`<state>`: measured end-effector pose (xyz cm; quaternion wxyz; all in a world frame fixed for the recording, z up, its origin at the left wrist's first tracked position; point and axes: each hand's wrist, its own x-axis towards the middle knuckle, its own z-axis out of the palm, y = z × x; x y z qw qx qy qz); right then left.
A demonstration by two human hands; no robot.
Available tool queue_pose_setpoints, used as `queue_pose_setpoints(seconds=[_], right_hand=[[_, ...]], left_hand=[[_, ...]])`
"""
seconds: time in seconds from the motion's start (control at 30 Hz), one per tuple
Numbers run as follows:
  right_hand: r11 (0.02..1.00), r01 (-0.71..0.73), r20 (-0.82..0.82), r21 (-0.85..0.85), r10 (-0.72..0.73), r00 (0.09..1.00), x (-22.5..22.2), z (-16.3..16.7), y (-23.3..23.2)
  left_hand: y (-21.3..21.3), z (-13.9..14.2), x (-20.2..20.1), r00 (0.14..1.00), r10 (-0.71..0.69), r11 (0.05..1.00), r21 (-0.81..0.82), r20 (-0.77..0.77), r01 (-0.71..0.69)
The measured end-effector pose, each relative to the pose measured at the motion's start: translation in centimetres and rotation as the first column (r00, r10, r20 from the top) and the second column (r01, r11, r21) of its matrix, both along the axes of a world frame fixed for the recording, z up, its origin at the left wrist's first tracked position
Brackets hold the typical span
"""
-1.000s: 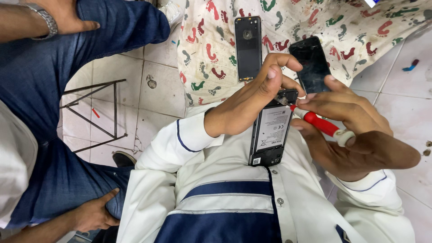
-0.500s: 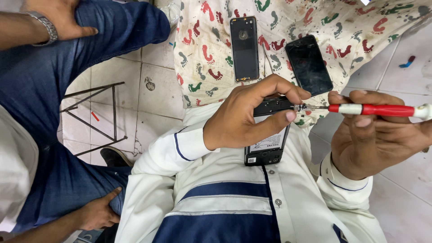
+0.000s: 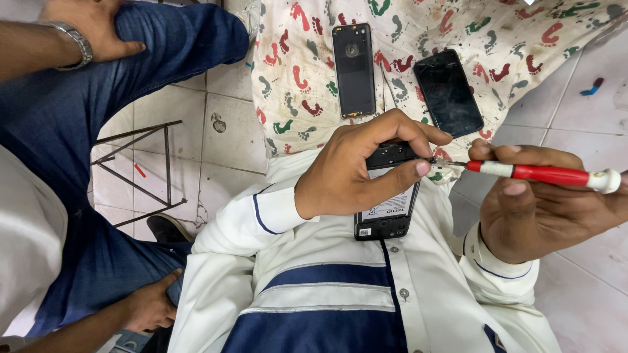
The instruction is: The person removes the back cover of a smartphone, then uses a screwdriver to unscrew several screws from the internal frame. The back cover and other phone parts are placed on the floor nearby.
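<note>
Left hand (image 3: 356, 173) clasps an upright opened phone (image 3: 387, 196); right hand (image 3: 543, 209) clasps a horizontal screwdriver (image 3: 536, 174), tip pointing frame-left at it.

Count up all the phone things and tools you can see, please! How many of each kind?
Opened phone held in the left hand: 1
Phone back cover on the footprint cloth: 1
Black phone screen on the cloth: 1
Red and white screwdriver in the right hand: 1
Total: 4
</note>
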<state>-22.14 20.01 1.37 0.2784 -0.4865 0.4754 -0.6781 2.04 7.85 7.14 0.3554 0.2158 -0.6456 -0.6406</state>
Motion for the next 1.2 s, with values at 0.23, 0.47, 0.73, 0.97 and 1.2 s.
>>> queue_pose_setpoints(seconds=[0.23,0.47,0.73,0.97,1.2], right_hand=[[1.0,-0.003,0.013,-0.006,0.003,1.0,0.3,0.2,0.1],[0.998,0.057,0.02,0.006,-0.057,0.998,0.2,0.3,-0.2],[0.999,0.039,-0.011,-0.033,-0.039,0.999,0.2,0.0,0.5],[1.0,0.009,-0.072,-0.017,-0.01,0.997,-0.6,-0.6,1.1],[0.997,0.052,-0.107,-0.055,-0.057,0.993,0.0,-0.3,0.9]], left_hand=[[-0.3,-0.4,0.3,0.999,-0.043,0.999,-0.011,0.0,0.043],[-0.4,-0.5,0.0,0.998,-0.053,0.998,0.043,-0.046,0.055],[-0.3,-0.3,0.0,1.0,0.0,1.0,-0.026,0.024,0.001],[-1.7,-1.6,0.1,0.992,-0.127,0.992,0.018,-0.029,0.127],[-1.7,-2.3,0.3,0.992,-0.117,0.991,0.062,-0.045,0.12]])
